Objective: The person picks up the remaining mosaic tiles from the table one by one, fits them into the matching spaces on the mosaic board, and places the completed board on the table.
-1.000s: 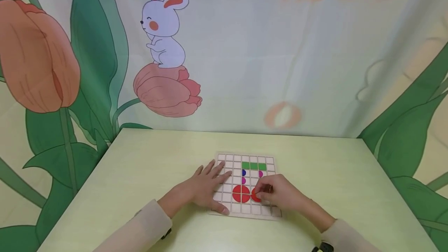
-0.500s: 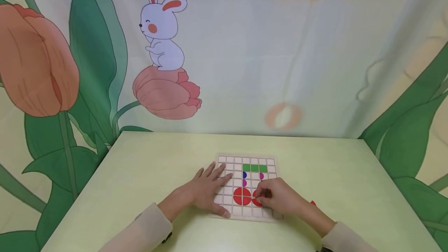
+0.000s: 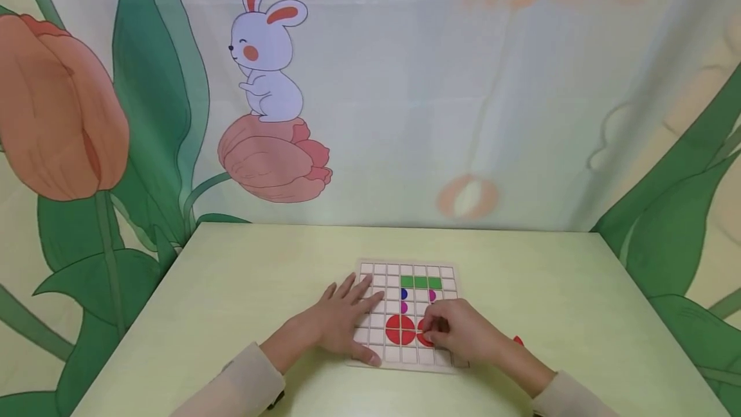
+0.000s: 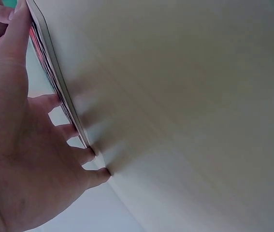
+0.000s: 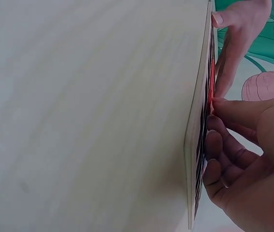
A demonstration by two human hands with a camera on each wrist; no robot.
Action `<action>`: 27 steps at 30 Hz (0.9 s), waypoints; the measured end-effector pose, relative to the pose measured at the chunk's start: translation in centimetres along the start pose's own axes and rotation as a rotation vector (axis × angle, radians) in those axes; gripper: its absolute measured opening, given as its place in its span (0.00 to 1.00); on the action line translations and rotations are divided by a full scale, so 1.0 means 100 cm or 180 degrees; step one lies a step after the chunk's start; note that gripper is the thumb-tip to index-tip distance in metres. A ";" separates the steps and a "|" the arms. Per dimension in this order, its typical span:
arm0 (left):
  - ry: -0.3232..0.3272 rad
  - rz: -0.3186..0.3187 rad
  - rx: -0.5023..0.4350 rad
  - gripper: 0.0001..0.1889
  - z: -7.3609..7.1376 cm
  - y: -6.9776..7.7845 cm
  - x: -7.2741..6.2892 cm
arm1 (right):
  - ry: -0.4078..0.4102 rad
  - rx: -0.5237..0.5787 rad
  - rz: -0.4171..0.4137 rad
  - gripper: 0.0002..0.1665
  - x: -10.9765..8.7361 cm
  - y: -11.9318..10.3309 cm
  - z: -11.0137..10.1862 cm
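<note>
A pale square puzzle board (image 3: 425, 358) with a raised grid lies flat on the table. My left hand (image 3: 341, 317) rests across its left side with fingers spread, the thumb (image 4: 23, 12) at the near edge. Over the right part of the board, my right hand (image 3: 463, 327) has curled fingers and pinches a red piece (image 3: 422, 327), mostly hidden by the fingertips. In the right wrist view, its thumb and fingertips (image 5: 219, 104) are right at the board's surface. Left of them, several red pieces form a full circle (image 3: 401, 329).
Green squares (image 3: 420, 282) fill a row near the board's far edge. A blue half-circle (image 3: 404, 293) and magenta half-circles (image 3: 404, 307) lie below them. A small red piece (image 3: 518, 340) sits on the table (image 3: 579, 301), beyond my right forearm. A printed curtain (image 3: 382, 114) hangs behind.
The whole scene has shifted slightly down in the head view. The red piece beyond the right forearm has come into view. Both hands keep nearly the same places on the board.
</note>
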State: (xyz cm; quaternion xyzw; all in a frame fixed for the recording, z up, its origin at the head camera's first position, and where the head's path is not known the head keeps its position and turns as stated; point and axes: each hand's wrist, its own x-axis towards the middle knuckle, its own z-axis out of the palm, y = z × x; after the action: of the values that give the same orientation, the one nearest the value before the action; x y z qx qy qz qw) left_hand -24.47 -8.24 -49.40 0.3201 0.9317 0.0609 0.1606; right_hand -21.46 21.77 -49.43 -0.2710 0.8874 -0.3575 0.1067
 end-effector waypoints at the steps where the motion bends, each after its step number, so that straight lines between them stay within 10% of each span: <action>1: -0.0003 -0.0008 0.0011 0.66 0.000 0.000 0.000 | -0.0010 -0.0014 -0.0009 0.05 0.000 -0.001 0.000; 27: 0.0002 0.0002 0.0040 0.66 -0.001 0.001 0.000 | 0.0055 -0.0643 -0.0104 0.06 0.005 -0.002 0.005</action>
State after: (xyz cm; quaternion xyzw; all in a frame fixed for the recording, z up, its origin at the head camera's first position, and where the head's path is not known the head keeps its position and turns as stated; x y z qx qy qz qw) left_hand -24.46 -8.17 -49.24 0.3214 0.9320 0.0552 0.1583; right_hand -21.56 21.09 -49.61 -0.2916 0.9153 -0.2702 0.0653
